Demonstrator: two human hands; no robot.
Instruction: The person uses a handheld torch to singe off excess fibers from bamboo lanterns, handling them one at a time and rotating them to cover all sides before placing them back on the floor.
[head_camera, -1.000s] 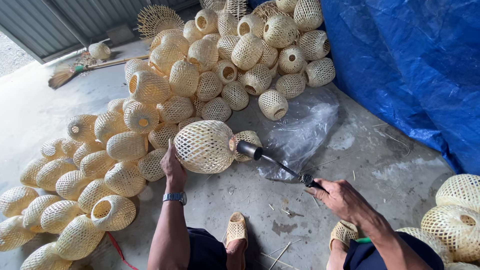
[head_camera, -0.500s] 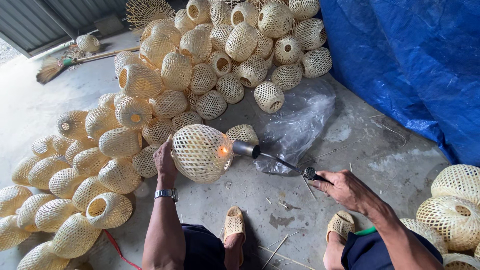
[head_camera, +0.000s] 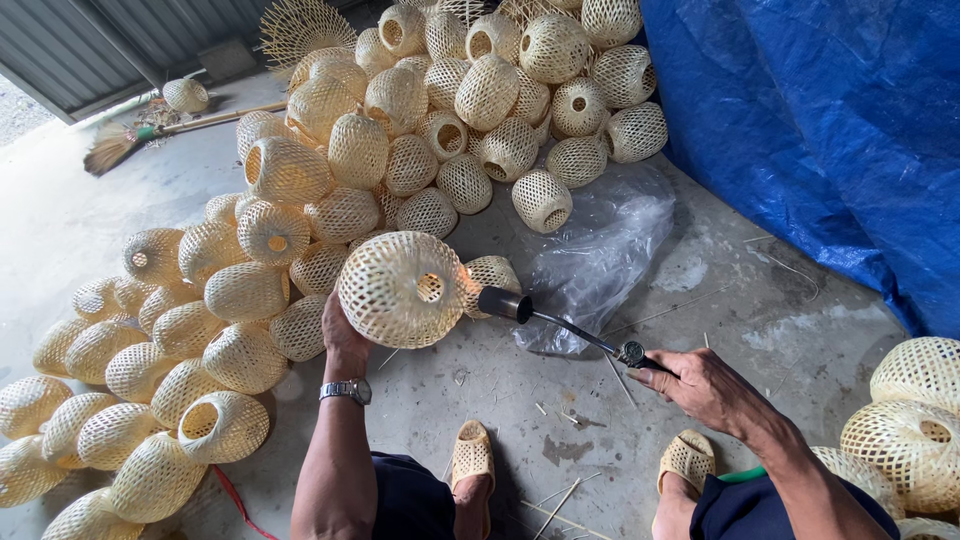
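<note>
Head view: left hand (head_camera: 343, 335) holds a woven ball shade (head_camera: 402, 288) off the floor, fingers closed on its lower left side, mostly hidden behind the weave. Watch (head_camera: 346, 391) on that wrist. Shade sits centre frame, above the concrete floor (head_camera: 520, 390), with a round opening facing right toward the torch nozzle. Right hand (head_camera: 700, 385) is wrapped shut around the handle end of a torch (head_camera: 560, 325); its thin dark tube runs up-left from the hand to a flared nozzle just beside the shade's right side. Small orange glow shows at the shade surface next to the nozzle; can't tell if nozzle and weave touch. Clear plastic bag (head_camera: 600, 255) lies crumpled on the floor behind the torch. Big pile of same woven shades (head_camera: 440, 110) stacked behind and left of the held one, running down the left edge to the bottom corner. A few larger, flatter woven baskets (head_camera: 915, 410) at right edge, well apart from the hands. Blue tarp (head_camera: 830, 130) covers the upper right. Broom (head_camera: 150, 130) lies on the floor upper left, near a corrugated metal wall (head_camera: 90, 40). Two woven sandals (head_camera: 472, 455) on the person's feet at bottom centre, either side of the right forearm. Thin bamboo scraps scattered on the floor around the feet.
</note>
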